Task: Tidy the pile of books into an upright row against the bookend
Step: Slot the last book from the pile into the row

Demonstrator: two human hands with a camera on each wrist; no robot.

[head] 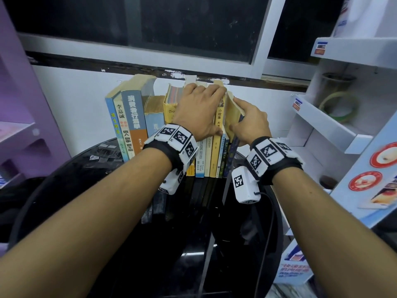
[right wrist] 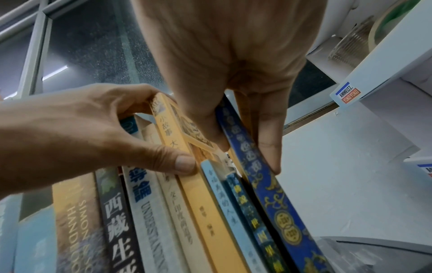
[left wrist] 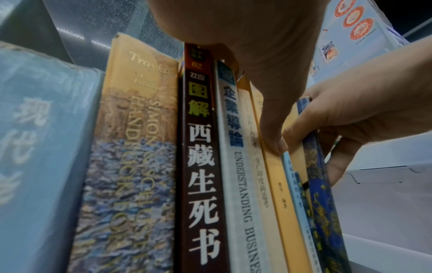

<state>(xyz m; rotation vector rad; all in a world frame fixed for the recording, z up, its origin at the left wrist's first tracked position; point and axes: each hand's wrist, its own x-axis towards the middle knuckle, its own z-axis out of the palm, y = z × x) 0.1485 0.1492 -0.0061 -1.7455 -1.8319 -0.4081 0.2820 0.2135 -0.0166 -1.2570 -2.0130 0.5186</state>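
Both hands (head: pixel 197 108) (head: pixel 249 123) apparently pinch upright books (head: pixel 219 147).

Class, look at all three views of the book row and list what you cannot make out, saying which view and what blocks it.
1. The bookend: not identifiable in any view.
2. Head view: the left hand covers the upper spines of the middle books.
3. Right wrist view: the right hand hides the top of the blue patterned book.
4. Left wrist view: the frame's bottom edge cuts off the Understanding Business spine.
5. Head view: the thin books' spine text is too small to read.
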